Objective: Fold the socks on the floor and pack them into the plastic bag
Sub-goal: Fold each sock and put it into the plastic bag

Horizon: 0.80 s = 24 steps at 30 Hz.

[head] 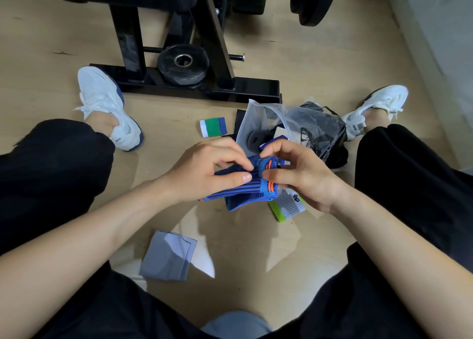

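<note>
Both hands hold a blue sock with orange stripes (pixel 245 192) above the floor between my legs. My left hand (pixel 204 169) pinches its ribbed part from the left. My right hand (pixel 299 172) grips its folded cuff from the right. Just beyond lies the clear plastic bag (pixel 294 123), mouth toward me, with dark items and a blue sock inside. A folded grey sock (pixel 167 255) lies near my lap. A white, green and blue folded sock (pixel 213 126) sits beyond my left hand. Under my right wrist rests a white and lime sock (pixel 289 206).
A black weight bench frame (pixel 194 87) with a weight plate (pixel 183 63) stands on the wooden floor straight ahead. My legs in black trousers and white shoes (pixel 107 108) spread to either side. A dark flat item (pixel 239 122) lies by the bag.
</note>
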Motion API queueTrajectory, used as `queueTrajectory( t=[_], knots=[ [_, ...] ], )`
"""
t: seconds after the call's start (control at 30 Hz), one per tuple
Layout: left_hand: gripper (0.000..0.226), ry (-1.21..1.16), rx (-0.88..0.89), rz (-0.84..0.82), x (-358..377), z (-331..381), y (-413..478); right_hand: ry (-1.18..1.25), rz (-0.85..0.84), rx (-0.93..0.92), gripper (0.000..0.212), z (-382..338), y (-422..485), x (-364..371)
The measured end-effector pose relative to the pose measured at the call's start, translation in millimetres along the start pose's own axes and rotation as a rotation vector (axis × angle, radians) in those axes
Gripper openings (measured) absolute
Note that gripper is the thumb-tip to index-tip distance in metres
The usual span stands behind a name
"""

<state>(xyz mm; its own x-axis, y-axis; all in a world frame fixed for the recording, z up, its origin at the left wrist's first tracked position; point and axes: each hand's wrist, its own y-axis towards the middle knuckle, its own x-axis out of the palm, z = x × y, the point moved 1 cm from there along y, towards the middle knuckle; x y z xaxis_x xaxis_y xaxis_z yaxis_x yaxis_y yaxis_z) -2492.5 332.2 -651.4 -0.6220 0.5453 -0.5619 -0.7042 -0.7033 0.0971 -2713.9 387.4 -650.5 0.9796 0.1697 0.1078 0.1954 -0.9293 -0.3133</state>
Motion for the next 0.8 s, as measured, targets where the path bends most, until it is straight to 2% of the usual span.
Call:
queueTrajectory(
  t=[0.07, 0.13, 0.17, 0.23, 0.27, 0.37, 0.67, 0.73, 0.8],
  knots=[
    [0.045, -0.013, -0.057, -0.036, -2.4, -0.9, 2.0, -0.028, -0.102, -0.067, 0.034, -1.9, -0.1, -2.6],
    [0.06, -0.054, -0.151, -0.173, -3.4, -0.7, 2.8, -0.065, -0.172, -0.134, 0.035, -3.9, -1.0, -3.4],
    [0.057, -0.122, -0.209, -0.249, -3.0, -0.9, 2.2, -0.088, -0.189, -0.157, 0.035, -4.6, -1.4, -3.6],
    [0.026, -0.268, -0.287, -0.36, -2.9, -1.4, 0.4, -0.117, -0.194, -0.166, 0.035, -5.2, -2.2, -5.5],
    [0.019, -0.309, -0.293, -0.383, -3.9, -1.7, -0.6, -0.131, -0.184, -0.162, 0.035, -4.9, -2.3, -7.2],
    [0.018, -0.344, -0.28, -0.365, -7.5, -3.2, -3.5, -0.151, -0.131, -0.164, 0.035, -1.8, 1.0, -14.8],
    [0.075, -0.307, -0.283, -0.29, -6.7, -2.4, -7.9, -0.19, 0.034, -0.228, 0.027, 8.2, 10.1, -22.2],
    [0.075, -0.305, -0.25, -0.275, -6.7, 1.3, -8.1, -0.205, 0.051, -0.233, 0.026, 11.1, 12.2, -24.1],
    [0.071, -0.281, -0.23, -0.264, -4.5, 1.8, -8.3, -0.332, 0.069, -0.247, 0.028, 12.8, 13.1, -27.1]
  ],
)
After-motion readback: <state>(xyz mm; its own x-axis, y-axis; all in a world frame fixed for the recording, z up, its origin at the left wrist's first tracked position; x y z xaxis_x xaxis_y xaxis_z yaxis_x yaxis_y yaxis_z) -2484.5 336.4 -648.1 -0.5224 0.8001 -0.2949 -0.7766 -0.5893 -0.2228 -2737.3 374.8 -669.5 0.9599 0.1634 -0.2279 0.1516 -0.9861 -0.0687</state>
